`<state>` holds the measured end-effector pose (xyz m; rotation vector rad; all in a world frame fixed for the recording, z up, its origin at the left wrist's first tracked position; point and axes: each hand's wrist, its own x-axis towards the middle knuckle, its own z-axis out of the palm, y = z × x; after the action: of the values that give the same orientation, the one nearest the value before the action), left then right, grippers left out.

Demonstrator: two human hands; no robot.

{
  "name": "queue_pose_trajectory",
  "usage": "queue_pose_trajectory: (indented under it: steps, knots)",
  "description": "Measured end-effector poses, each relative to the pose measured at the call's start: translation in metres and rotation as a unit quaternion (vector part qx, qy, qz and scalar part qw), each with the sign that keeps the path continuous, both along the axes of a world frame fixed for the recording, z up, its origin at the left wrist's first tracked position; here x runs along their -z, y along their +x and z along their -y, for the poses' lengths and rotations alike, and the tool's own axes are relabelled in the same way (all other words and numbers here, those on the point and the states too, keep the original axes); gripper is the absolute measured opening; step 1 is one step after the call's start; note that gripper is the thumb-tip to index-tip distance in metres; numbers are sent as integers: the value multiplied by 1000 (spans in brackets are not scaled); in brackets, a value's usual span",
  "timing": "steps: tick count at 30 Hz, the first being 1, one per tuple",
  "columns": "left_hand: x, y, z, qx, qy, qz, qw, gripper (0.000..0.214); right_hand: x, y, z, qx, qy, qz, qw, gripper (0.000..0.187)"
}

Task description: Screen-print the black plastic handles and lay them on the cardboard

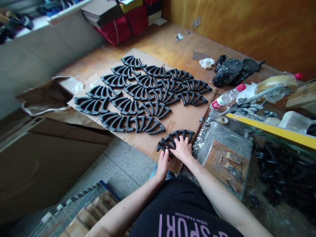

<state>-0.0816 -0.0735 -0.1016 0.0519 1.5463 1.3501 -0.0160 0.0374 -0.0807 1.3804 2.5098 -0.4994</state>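
Left hand (pixel 163 165) pinching a black plastic arch (pixel 176 134), right hand (pixel 182 150) spread flat on it, at the cardboard's (pixel 150 148) lower edge. Risk of a drop there if the grip slips, or a bump into the nearby rows (pixel 143 95).

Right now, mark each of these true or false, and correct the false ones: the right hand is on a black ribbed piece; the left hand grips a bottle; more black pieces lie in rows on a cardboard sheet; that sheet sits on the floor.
The right hand is on a black ribbed piece: true.
The left hand grips a bottle: false, it is on that same piece.
More black pieces lie in rows on a cardboard sheet: true.
That sheet sits on the floor: false, it lies on a wooden table.
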Motion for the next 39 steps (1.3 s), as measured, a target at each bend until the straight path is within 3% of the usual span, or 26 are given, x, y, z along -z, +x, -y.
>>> queue_pose_trajectory:
  steps: [4, 7, 14, 17, 19, 23, 29, 33, 39]
  knots:
    - [-5, 0, -1, 10, 29, -17, 999, 51, -2, 0, -3, 15, 14, -32, 999, 48]
    - [-10, -6, -17, 5, 58, -31, 998, 52, -6, -3, -17, 36, 22, -70, 997, 51]
    - [-32, -40, -111, 15, 133, -66, 989, 46, -5, -30, -102, 145, 54, -140, 978, 53]
    - [-36, -51, -131, 24, 129, -82, 988, 42, 0, -42, -135, 206, 55, -134, 968, 50]
    - [-31, -54, -128, 35, 124, -81, 988, 42, 2, -47, -148, 252, 50, -119, 959, 51]
    - [-13, -52, -98, 99, 91, -100, 986, 46, 6, -56, -155, 318, 42, -75, 944, 53]
    - [0, -52, -60, 233, 22, -186, 954, 45, 12, -69, -147, 301, 43, -48, 952, 60]
    - [0, -55, -54, 321, -14, -249, 914, 41, 14, -67, -146, 292, 41, -46, 954, 59]
    - [2, -54, -58, 431, -105, -357, 822, 40, 9, -56, -139, 255, 26, -71, 964, 52]
